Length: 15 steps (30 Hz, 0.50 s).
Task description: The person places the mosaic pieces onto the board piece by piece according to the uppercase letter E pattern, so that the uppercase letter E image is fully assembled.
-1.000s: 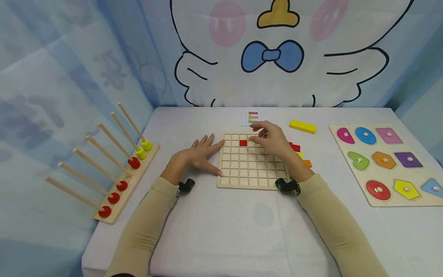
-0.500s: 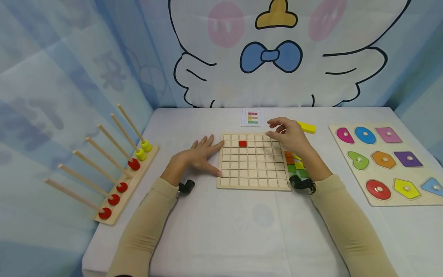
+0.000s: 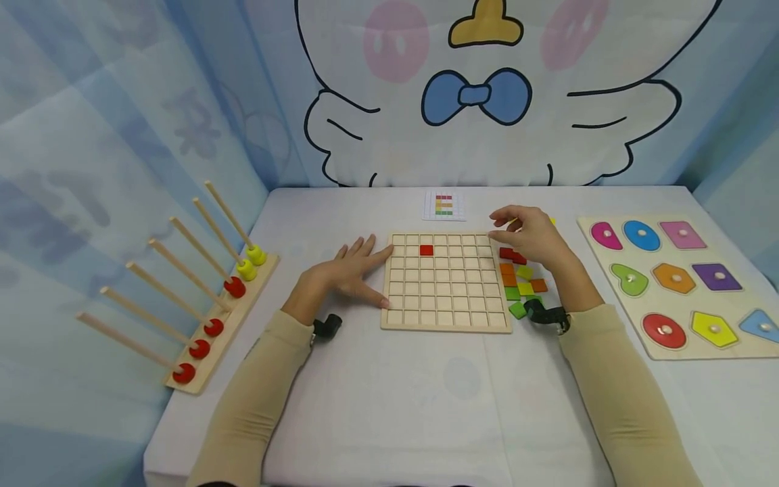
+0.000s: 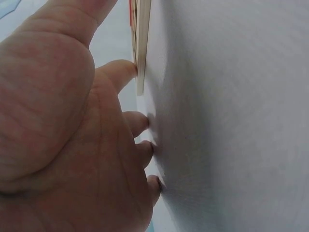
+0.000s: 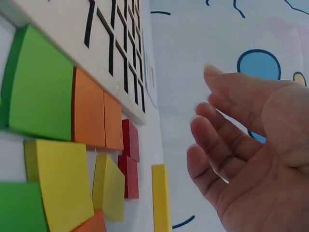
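Observation:
A wooden grid board [image 3: 447,287] lies flat on the table, with one red square tile [image 3: 427,250] in a cell near its far left. My left hand [image 3: 349,274] is spread at the board's left side, index finger and thumb touching its edge. Past the board's far right corner hovers my right hand [image 3: 529,237], holding nothing; its fingers are loosely bent in the right wrist view. Beneath it lie loose square tiles: red tiles [image 5: 130,140], orange tiles [image 5: 88,108], yellow tiles [image 5: 65,179] and green tiles [image 5: 43,87].
A pattern card [image 3: 444,205] lies behind the board. A yellow bar [image 5: 161,198] is mostly hidden by the right hand in the head view. At left stands a peg rack [image 3: 222,308] with red and yellow beads; at right lies a shape puzzle board [image 3: 633,314].
My right hand has moved right, from above the grid near the red tile to beyond the far right corner, uncovering the loose tiles. The left hand has stayed in place.

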{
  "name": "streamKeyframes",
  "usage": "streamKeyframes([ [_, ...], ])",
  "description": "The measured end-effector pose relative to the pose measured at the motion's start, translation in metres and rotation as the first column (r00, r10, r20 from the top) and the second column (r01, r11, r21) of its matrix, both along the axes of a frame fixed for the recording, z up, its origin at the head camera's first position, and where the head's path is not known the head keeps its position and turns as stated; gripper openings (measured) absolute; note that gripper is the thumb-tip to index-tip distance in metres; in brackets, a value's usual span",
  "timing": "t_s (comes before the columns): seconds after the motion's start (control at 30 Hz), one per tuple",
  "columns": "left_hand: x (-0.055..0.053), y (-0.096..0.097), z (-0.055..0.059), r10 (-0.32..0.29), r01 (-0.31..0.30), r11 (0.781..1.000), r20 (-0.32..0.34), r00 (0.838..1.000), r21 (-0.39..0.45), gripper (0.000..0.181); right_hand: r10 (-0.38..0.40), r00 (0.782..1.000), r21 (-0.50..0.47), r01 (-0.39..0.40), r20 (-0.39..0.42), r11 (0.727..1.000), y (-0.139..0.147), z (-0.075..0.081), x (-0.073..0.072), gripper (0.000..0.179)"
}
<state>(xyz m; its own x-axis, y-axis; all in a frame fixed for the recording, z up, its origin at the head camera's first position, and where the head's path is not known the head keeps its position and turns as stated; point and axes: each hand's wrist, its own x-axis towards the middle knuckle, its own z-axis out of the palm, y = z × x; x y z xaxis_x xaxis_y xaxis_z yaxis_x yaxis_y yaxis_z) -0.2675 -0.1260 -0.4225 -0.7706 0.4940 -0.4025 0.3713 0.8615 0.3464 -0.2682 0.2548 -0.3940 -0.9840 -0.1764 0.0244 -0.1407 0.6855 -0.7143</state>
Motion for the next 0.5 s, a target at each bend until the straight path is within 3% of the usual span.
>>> streamKeyframes([
  [0.3,0.000,-0.001,0.001,-0.002,0.002,1.000,-0.007,1.000,0.007,0.127,0.003,0.987,0.123,-0.023,0.160,0.992,0.017,-0.007,-0.003,0.037],
  [0.5,0.001,0.000,0.001,-0.002,0.002,1.000,-0.004,1.000,0.010,0.127,0.018,0.984,0.150,-0.045,0.179,0.988,0.022,-0.014,-0.005,0.033],
])
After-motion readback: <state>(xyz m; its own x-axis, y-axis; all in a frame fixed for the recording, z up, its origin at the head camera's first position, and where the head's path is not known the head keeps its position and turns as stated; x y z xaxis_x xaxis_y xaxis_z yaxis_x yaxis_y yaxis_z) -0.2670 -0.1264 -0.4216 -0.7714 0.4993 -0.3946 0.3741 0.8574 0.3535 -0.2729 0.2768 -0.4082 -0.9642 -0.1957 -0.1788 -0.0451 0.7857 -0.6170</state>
